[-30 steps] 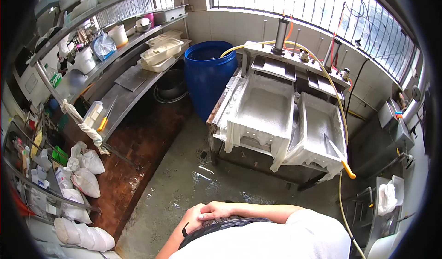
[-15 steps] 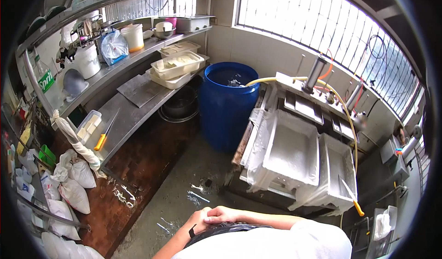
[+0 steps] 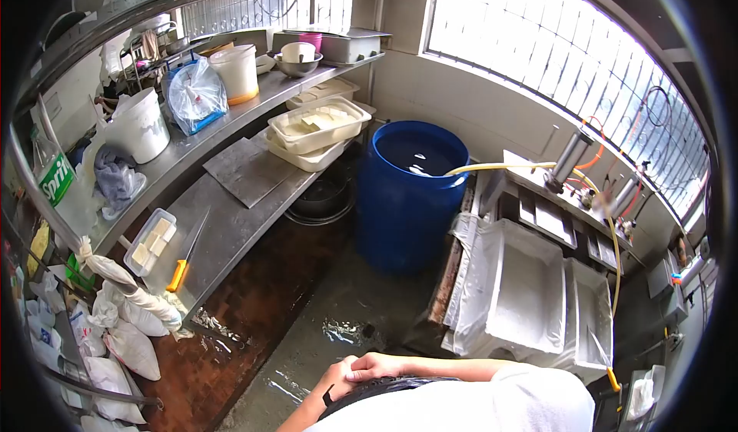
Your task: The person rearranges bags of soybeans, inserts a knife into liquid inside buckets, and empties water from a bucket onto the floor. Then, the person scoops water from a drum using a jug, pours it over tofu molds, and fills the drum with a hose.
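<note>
In front of my waist, at the bottom of the head view, my two hands are clasped together. My right hand (image 3: 373, 366) lies over my left hand (image 3: 339, 377) with its fingers curled around it. A dark band (image 3: 329, 394) circles my left wrist, and the left fingers are mostly hidden. No tool shows in either hand. Both rest against a black apron (image 3: 377, 393) worn over a white shirt (image 3: 477, 405).
A blue barrel (image 3: 411, 224) of water with a yellow hose (image 3: 500, 167) stands ahead. White moulds (image 3: 530, 297) are at right, with a knife (image 3: 611, 377). Metal shelves (image 3: 231, 236) at left hold tubs (image 3: 319, 127) and another knife (image 3: 178, 274). White sacks (image 3: 131, 347) lie on the wet floor.
The view has turned left and come a little closer to the shelves, so the barrel and moulds sit further right. My hands remain clasped.
</note>
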The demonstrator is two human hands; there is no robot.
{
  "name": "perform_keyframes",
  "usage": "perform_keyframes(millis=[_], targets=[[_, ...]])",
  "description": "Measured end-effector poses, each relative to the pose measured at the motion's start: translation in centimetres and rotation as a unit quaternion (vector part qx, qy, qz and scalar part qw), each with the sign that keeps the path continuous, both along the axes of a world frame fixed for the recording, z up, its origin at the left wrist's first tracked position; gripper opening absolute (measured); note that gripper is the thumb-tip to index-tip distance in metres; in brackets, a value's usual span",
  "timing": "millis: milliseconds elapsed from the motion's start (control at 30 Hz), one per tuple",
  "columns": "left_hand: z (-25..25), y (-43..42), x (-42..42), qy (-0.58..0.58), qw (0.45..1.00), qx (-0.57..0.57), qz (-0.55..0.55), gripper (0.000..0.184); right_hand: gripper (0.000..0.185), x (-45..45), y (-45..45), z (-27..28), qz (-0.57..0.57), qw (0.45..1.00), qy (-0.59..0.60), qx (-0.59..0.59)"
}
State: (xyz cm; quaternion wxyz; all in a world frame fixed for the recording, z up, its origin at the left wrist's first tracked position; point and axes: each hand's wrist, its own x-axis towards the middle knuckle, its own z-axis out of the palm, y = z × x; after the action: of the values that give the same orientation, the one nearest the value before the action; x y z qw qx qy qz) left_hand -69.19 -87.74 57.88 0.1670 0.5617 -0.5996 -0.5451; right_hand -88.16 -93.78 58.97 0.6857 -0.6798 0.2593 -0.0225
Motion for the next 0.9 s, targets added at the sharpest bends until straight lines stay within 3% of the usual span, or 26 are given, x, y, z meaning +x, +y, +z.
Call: perform_keyframes(millis=[133, 367, 500, 633, 900], targets=[[-1.5, -5.7, 1.7, -0.022, 0.999, -0.030, 0.015, 0.035, 0.055, 1.9, -6.5, -0.2, 0.031, 1.000, -0.004, -0.004], [3.7, -17.9, 2.4, -0.052, 0.997, -0.046, 0.038, 0.040, 0.059, 2.9, -19.7, 1.9, 0.041, 0.998, -0.049, -0.020], [3.2, -25.2, 0.5, -0.090, 0.995, -0.046, -0.008, 0.041, 0.059, 0.2, -25.6, 2.2, 0.015, 0.998, -0.042, -0.049], [2.4, -31.0, -1.0, -0.070, 0.993, -0.061, -0.073, 0.041, 0.058, -1.7, -28.6, 0.2, -0.064, 0.996, -0.041, 0.040], [2.7, -44.2, -4.0, -0.038, 0.974, -0.004, -0.222, 0.034, 0.049, -5.2, -37.2, 0.6, -0.171, 0.982, 0.008, 0.078]])
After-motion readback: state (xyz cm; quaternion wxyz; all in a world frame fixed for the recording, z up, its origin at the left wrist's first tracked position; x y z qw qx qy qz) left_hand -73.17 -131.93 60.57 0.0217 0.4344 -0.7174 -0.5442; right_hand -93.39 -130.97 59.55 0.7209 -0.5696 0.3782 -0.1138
